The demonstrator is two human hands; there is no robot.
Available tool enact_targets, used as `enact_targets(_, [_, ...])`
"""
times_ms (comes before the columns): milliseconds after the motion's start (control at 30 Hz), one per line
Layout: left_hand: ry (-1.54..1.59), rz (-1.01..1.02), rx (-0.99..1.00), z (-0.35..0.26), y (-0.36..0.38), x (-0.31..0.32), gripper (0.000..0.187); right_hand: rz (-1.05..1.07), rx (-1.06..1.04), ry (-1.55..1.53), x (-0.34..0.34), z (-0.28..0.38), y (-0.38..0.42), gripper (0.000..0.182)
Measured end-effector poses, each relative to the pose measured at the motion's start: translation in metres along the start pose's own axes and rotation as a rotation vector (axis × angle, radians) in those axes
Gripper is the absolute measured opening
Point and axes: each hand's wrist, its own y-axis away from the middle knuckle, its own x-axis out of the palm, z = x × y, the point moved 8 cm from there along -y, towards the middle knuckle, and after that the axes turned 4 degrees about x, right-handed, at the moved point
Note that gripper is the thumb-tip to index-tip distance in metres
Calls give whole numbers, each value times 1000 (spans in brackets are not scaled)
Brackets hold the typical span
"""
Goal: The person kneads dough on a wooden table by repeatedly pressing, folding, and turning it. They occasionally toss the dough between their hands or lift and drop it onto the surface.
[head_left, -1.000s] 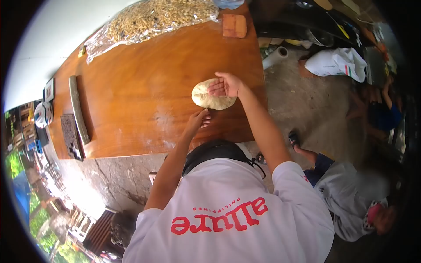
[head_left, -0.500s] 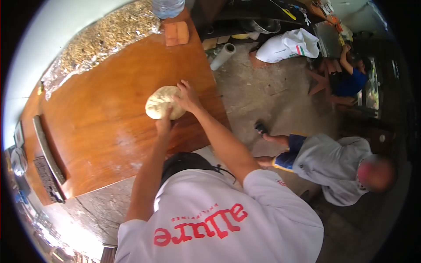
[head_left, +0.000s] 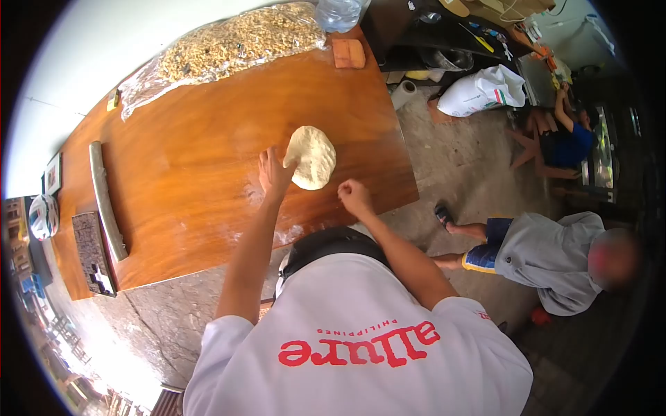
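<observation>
A flattened round of pale dough (head_left: 312, 159) lies on the brown wooden table (head_left: 208, 152), its surface uneven and slightly dented. At its left edge is my left hand (head_left: 274, 173), fingers stretched out and apart, with the thumb side against the dough. My right hand (head_left: 355, 197) is just off the dough's lower right side, above the table near its front edge. Its fingers are curled in, and nothing shows in them. A faint dusting of white powder marks the wood around my hands.
A clear plastic bag of brownish bits (head_left: 243, 41) lies along the wall, beside a water jug (head_left: 338, 14) and an orange block (head_left: 348, 53). A long pole (head_left: 105, 201) rests at the left. A person in grey (head_left: 548, 253) is at the right; another person (head_left: 572, 142) sits farther back.
My right hand has come off the dough and drawn toward me, fingers curled. My left hand has shifted to the dough's left edge. The camera view has swung left.
</observation>
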Motion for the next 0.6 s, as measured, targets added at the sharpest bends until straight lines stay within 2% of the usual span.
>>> enact_targets(33, [7, -159, 148, -9, 3, -13, 64, -174, -188, 155, -14, 29, 0, 16])
enact_targets(67, [8, -155, 145, -8, 0, -11, 64, -348, -376, 314, -26, 61, 3, 14])
enact_targets(133, [252, -89, 252, -18, -10, 0, 57, -337, -434, 301, -22, 101, -12, 16])
enact_targets(167, [249, -88, 244, -22, -17, 4, 57, -330, -430, 301, -16, 119, -24, 16])
enact_targets(233, [252, -238, 360, -44, -22, 3, 60, -530, -605, 303, -7, 156, -29, 27])
enact_targets(300, [121, -148, 364, -56, -30, 27, 77, -570, -683, 471, 19, 157, -43, 43])
enact_targets(367, [-162, -32, 510, -65, -24, 47, 86, -497, -536, 817, 41, 140, -63, 57])
enact_targets(433, [-305, -11, 456, -61, -30, 53, 90, -533, -553, 924, 43, 137, -81, 61])
enact_targets(467, [-439, 32, 401, -57, -47, 61, 94, -488, -538, 914, 41, 148, -103, 61])
enact_targets(600, [-419, 24, 357, -75, -88, 60, 96, -469, -593, 881, 13, 174, -132, 62])
